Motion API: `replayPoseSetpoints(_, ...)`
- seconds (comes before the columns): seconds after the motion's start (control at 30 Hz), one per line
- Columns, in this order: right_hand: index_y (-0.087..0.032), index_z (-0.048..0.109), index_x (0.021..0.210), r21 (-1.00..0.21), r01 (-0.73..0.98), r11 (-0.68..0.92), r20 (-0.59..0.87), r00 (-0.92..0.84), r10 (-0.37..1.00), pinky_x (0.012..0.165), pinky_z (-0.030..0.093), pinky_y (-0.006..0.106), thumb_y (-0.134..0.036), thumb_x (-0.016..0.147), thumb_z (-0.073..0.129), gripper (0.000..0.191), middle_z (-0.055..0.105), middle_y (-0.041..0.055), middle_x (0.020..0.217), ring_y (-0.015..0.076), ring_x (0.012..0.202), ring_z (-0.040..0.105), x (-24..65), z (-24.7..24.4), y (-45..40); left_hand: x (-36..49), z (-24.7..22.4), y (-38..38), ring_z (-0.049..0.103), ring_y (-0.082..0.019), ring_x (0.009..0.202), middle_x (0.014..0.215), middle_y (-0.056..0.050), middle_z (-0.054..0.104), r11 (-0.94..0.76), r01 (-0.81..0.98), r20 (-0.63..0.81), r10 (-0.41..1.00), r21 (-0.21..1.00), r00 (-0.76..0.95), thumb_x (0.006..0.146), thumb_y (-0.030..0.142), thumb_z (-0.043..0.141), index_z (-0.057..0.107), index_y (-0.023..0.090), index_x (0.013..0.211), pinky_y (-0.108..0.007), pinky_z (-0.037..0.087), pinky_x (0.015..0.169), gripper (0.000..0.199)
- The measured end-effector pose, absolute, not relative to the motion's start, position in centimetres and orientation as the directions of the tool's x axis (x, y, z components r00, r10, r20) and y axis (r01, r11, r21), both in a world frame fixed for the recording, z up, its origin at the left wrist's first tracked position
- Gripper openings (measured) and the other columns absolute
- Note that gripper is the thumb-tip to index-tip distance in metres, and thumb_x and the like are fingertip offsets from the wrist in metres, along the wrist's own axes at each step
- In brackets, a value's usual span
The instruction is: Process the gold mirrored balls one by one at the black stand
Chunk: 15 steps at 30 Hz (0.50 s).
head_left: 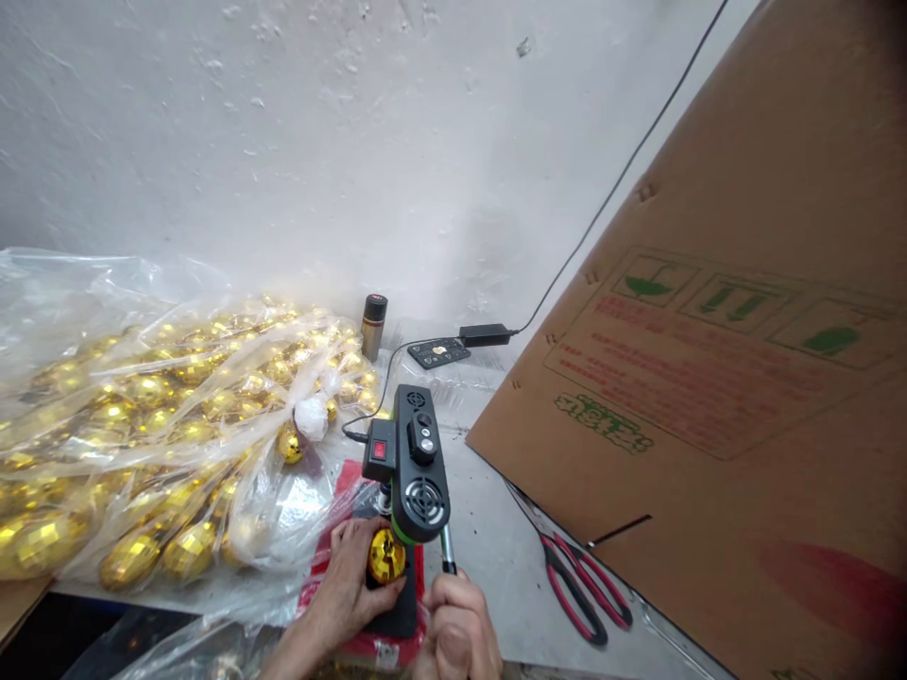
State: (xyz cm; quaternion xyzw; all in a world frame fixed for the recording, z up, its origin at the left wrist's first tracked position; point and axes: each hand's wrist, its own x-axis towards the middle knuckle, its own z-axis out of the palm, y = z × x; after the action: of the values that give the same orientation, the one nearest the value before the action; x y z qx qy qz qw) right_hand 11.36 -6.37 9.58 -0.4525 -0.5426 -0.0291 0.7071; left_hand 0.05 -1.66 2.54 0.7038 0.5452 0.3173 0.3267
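Observation:
A gold faceted ball (pixel 386 556) sits on the base of a small black bench drill press (pixel 419 467), below its head. Wrapped round the ball's left and near side are the fingers and thumb of my left hand (pixel 352 574). My right hand (pixel 459 625) is closed on the end of the press's metal lever (pixel 448 546), to the right of the base. Beneath the press lies a red sheet (pixel 312 587). The drill tip, if there is one, is hidden under the head.
To the left is a clear plastic bag (pixel 213 406) of many gold balls. A spray can (pixel 373 326), a dark phone-like slab (pixel 437 352) and a power adapter (pixel 486 334) stand by the wall. Scissors (pixel 585 586) lie right, against a large cardboard box (pixel 709 378).

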Motion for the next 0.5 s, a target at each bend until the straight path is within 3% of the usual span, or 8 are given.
replayPoseSetpoints(0.13,-0.023,0.051,0.071,-0.538,0.570,0.621,0.843,0.386,0.376,0.078,0.055,0.028,-0.018,0.109,0.040,0.040,0.060,-0.0054,0.067,0.0100,0.055,0.055,11.3,9.5,-5.7,0.0,2.5,-1.7,0.063,-0.036,0.110,0.111,-0.011,0.073,-0.182,0.554,0.078,0.975,0.812,0.206,0.079,0.031,0.079,0.070,0.022,0.115,-0.054,0.051,0.102,0.038)
replayPoseSetpoints(0.33,-0.023,0.050,0.071,-0.542,0.577,0.611,0.841,0.368,0.397,0.079,0.058,0.028,-0.019,0.110,0.040,0.040,0.061,-0.0049,0.068,0.0098,0.056,0.057,11.7,9.4,-6.0,0.0,2.7,-1.6,0.063,-0.037,0.110,0.111,-0.012,0.073,-0.163,0.559,0.057,0.978,0.813,0.202,0.078,0.031,0.078,0.070,0.021,0.115,-0.055,0.051,0.101,0.039)
replayPoseSetpoints(0.5,-0.022,0.052,0.069,-0.462,0.621,0.633,0.887,0.305,0.347,0.065,0.056,0.028,-0.022,0.110,0.042,0.042,0.060,-0.0040,0.064,0.0103,0.051,0.055,12.1,8.2,-5.3,0.0,2.6,-1.6,0.063,-0.037,0.110,0.111,-0.012,0.073,-0.172,0.549,0.062,0.975,0.818,0.212,0.079,0.032,0.078,0.070,0.021,0.114,-0.055,0.050,0.102,0.037)
